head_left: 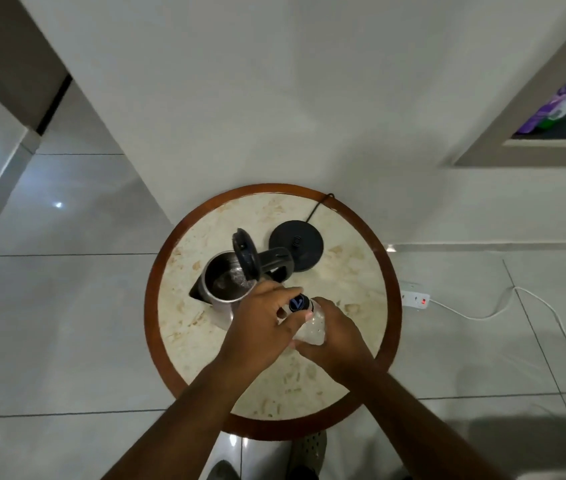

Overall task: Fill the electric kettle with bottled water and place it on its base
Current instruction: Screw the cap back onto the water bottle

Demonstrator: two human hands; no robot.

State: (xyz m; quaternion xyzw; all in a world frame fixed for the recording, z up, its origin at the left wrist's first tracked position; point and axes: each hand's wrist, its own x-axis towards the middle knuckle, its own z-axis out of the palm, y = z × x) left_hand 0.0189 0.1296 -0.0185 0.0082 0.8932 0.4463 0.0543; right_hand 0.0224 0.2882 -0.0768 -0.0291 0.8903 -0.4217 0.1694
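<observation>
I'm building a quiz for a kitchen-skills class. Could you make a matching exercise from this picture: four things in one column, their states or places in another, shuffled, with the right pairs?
Things:
1. Steel electric kettle
2. Round black kettle base
3. Clear plastic water bottle with dark blue cap
4. White power strip

States or places:
A. On the floor, red light showing
B. Held by both hands, left hand at the cap, right hand on the body
C. Lid open, standing on the round table off its base
D. Bare, nothing set on it

Pairs: 1-C, 2-D, 3-B, 4-A
</observation>
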